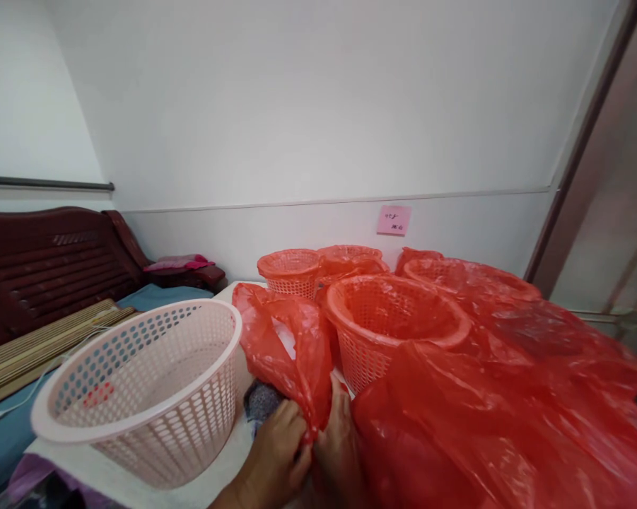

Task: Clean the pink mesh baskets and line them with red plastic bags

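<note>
Thin red plastic bag [289, 336] film is bunched between my two hands at the bottom middle. My left hand [278, 449] has its fingers closed on the gathered plastic. Close beside it, my right hand [339, 438] grips the same bag, its lower part shaded and partly covered by film. A dark grey, patterned bundle [262, 403] lies just behind my left hand; its kind is not clear. To the left stands a pale pink perforated plastic basket [212, 403]. Behind my right hand is another basket [363, 360], draped in red plastic.
More baskets [291, 265] under red plastic stand along the wall. A wide red plastic sheet [488, 424] spreads over the right side. A pink note [394, 220] is stuck to the wall. At far left is a dark wooden bench [58, 258] with a cable nearby.
</note>
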Action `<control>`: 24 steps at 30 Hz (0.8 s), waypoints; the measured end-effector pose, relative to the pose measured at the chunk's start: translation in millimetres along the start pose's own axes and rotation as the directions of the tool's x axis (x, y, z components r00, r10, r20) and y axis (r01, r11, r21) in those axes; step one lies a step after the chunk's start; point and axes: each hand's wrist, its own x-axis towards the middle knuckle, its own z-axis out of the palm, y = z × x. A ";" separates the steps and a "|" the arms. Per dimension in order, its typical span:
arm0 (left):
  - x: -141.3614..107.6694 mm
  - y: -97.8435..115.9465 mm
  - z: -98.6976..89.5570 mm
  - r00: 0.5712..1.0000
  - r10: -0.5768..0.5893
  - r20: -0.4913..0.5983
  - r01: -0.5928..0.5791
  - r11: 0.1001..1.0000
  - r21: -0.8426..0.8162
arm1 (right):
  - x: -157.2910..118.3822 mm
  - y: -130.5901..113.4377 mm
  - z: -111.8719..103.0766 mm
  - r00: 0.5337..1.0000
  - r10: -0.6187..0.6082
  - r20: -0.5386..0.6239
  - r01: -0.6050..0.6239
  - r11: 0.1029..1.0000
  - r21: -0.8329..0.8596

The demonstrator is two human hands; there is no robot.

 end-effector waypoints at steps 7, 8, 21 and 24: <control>-27.4 -1.9 9.3 0.986 0.154 -0.063 -0.150 0.986 0.071 | -6.0 2.9 1.6 0.998 -0.049 0.030 0.052 0.993 -0.102; -28.1 -0.5 6.1 0.986 0.149 -0.074 -0.144 0.987 0.071 | -0.2 -0.9 -0.7 0.998 -0.040 0.055 0.046 0.992 -0.119; -26.3 -9.7 38.5 0.746 -0.397 -0.535 0.128 0.873 -0.470 | 93.5 -71.6 2.3 0.866 -0.223 0.447 0.297 0.949 -0.102; -21.6 -30.3 31.2 0.534 -0.732 -0.424 0.313 0.636 -0.705 | 79.8 -66.4 5.4 0.853 -0.217 0.475 0.233 0.972 0.025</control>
